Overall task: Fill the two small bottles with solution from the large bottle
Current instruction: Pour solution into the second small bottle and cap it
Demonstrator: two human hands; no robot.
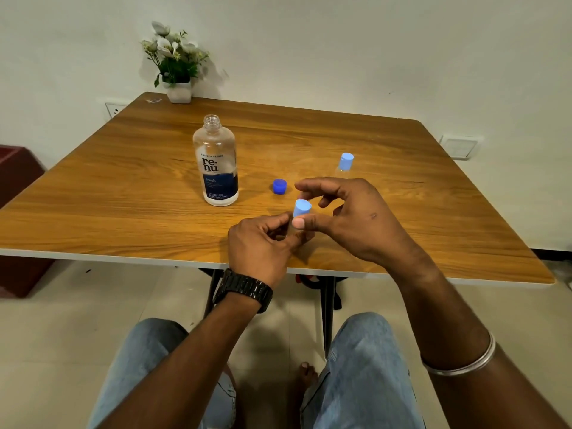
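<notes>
The large clear solution bottle (217, 164) with a blue and white label stands uncapped on the wooden table (123, 187). Its dark blue cap (279, 186) lies to its right. My left hand (263, 243) grips the body of a small clear bottle, mostly hidden by the fingers. The bottle's light blue cap (301, 207) sticks up between both hands. My right hand (349, 218) pinches that cap with thumb and fingers. A second small bottle with a light blue cap (345, 162) stands farther back, just behind my right hand.
A white pot of artificial flowers (176, 66) stands at the table's far left corner against the wall. A dark red box (18, 193) sits on the floor to the left. My knees are under the table's near edge (123, 254).
</notes>
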